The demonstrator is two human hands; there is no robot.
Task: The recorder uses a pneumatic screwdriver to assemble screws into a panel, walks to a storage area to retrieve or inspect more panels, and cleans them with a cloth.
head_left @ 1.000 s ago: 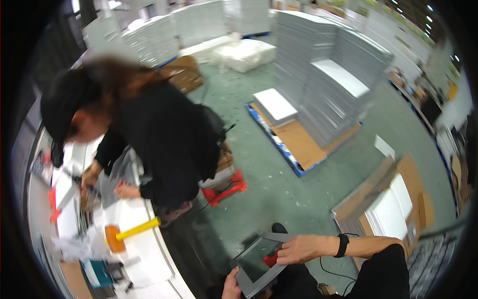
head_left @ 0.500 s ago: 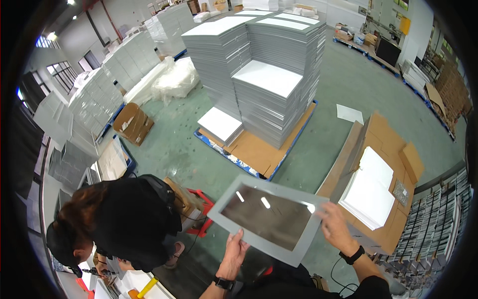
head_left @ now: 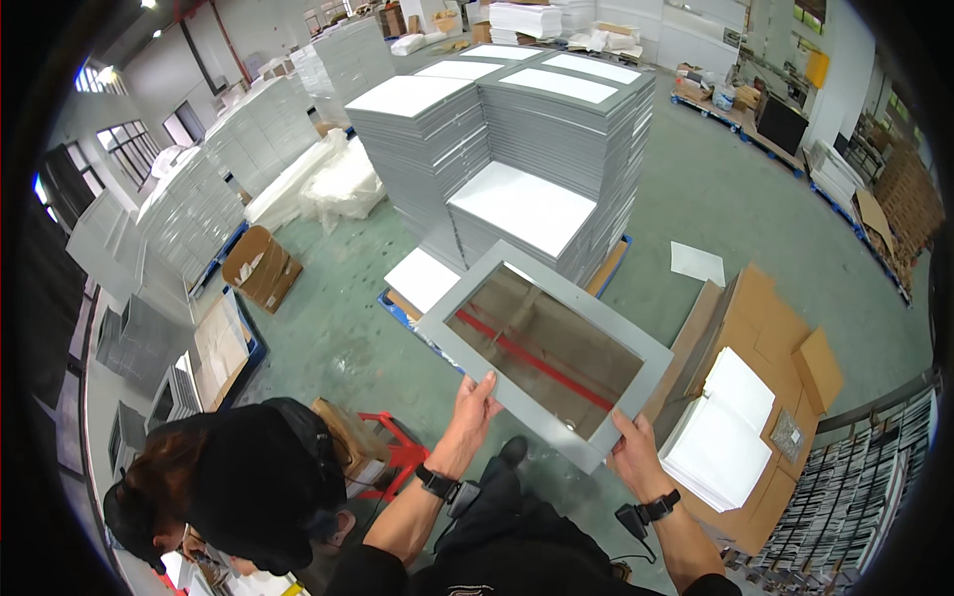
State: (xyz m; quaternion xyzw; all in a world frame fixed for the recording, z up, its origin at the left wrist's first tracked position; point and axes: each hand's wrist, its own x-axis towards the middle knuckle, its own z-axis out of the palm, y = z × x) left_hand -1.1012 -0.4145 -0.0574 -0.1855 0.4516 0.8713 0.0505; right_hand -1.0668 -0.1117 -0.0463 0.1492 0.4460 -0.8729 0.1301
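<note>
A rectangular glass panel [head_left: 552, 348] with a wide grey frame is held up in front of me, its dark pane reflecting a red bar. My left hand [head_left: 475, 409] pinches the frame's near edge toward the left, thumb on top. Around the near right corner closes my right hand [head_left: 636, 447], thumb also on the frame; the fingers of both hands are partly hidden underneath. Beyond the panel rises a tall stepped stack of grey-edged panels [head_left: 422, 149]. A white sheet [head_left: 522, 207] covers its lower step, partly overlapped by the held panel in view.
At my left a co-worker in black [head_left: 238, 487] bends over a worktable, beside a red stool [head_left: 402, 457]. To my right, white sheets [head_left: 720, 432] lie on a large cardboard box [head_left: 765, 343], near a rack of grey pieces [head_left: 855, 487]. An open carton [head_left: 260, 268] stands farther left.
The panel has moved forward toward the stack and turned, its right end now nearer me. My right hand has shifted from its right edge to the near right corner. The left hand keeps hold.
</note>
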